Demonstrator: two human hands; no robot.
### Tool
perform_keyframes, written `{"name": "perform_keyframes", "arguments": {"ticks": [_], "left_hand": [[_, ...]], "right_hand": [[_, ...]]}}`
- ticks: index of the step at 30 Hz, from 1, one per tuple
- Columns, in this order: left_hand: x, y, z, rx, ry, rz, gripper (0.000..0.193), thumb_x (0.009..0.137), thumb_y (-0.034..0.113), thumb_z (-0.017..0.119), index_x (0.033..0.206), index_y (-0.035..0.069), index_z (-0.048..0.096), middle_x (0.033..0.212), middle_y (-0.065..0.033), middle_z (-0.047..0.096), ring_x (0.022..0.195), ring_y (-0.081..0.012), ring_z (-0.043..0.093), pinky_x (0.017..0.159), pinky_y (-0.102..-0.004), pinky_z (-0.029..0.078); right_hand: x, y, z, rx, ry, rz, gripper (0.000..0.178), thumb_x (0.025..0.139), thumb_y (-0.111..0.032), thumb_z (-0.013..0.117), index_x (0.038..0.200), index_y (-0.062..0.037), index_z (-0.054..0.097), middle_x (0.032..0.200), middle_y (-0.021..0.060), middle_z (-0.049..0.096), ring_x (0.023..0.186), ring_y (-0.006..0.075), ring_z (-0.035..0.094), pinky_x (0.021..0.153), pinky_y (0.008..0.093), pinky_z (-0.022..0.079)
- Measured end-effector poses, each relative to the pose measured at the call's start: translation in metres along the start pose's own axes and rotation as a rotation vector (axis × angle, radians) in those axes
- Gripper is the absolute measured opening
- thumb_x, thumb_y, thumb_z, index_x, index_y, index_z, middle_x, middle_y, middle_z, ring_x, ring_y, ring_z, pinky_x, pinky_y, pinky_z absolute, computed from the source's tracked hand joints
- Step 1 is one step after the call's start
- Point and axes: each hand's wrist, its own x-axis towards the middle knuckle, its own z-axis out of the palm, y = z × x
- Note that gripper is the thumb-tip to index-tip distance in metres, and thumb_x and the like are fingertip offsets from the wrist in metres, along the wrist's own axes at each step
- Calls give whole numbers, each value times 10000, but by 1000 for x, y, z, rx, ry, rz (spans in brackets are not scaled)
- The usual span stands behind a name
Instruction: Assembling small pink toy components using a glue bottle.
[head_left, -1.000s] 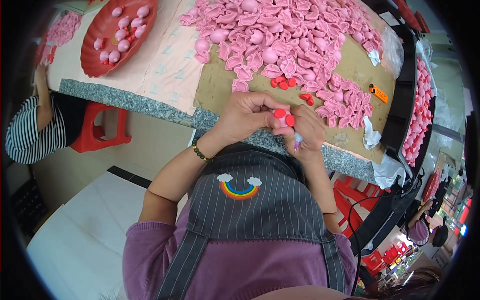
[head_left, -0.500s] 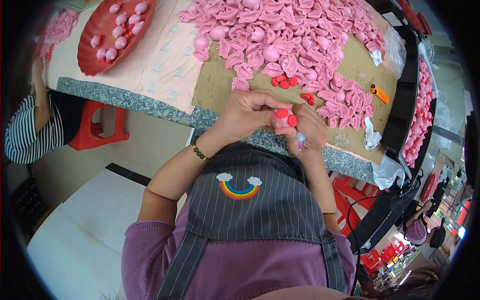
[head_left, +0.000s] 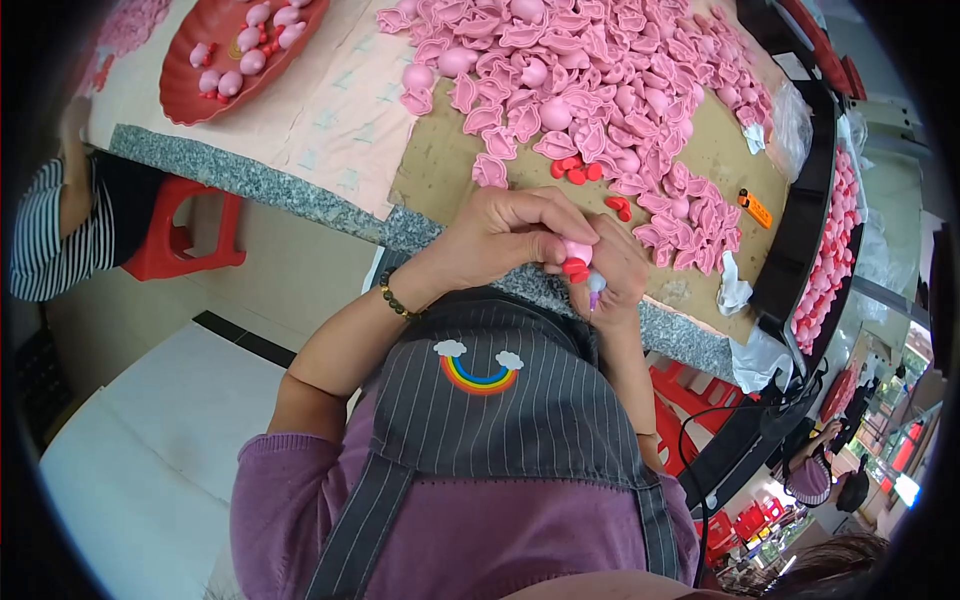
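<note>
1. The pink piece (head_left: 579, 249) is held between both hands, over the front edge of the bench (head_left: 250, 178); the left hand (head_left: 508, 238) has its fingers pinched on it, and if this pinch becomes loose, the smooth round surface could slip and the piece could fall on the apron (head_left: 500, 430) or the floor (head_left: 285, 262)

2. The right hand (head_left: 620, 268) has its fingers closed around a small tube (head_left: 597, 284) with purple tip, close beside the piece; how firmly they also support the piece I cannot tell, because they are partly hidden, but two duties for one hand could make the tube turn

3. The red parts (head_left: 575, 270) sit at the lower side of the piece; if they are not well fixed, which I cannot see, a sideways push of the thumb could shift them

4. The tip points down toward the apron, so if there is liquid inside, an accidental squeeze could stain the cloth

5. The loose red discs (head_left: 576, 171) lie beside the heap of pink shells (head_left: 560, 75); a careless reach could push them underneath
</note>
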Motion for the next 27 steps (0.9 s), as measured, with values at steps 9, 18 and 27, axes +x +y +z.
{"name": "perform_keyframes", "arguments": {"ticks": [9,18,27], "left_hand": [[-1,-3,1,-42,59,14,173,770,109,649,893,-11,629,976,-124,625,855,-154,599,771,-266,480],[3,-3,-4,-18,40,42,93,764,-22,623,855,-22,643,875,-111,651,820,-132,613,735,-245,496],[7,-1,6,-83,23,-12,209,791,56,636,982,-9,582,994,-93,608,916,-133,570,788,-270,475]], "right_hand": [[0,-7,-1,-38,57,2,353,724,-285,705,758,47,591,598,106,515,502,222,480,462,303,361],[3,-7,2,-89,58,-39,333,726,-282,696,724,35,595,571,84,493,471,213,452,435,295,317],[7,-5,5,-26,156,17,323,676,-169,724,592,4,466,564,106,468,466,241,462,414,320,327]]}}
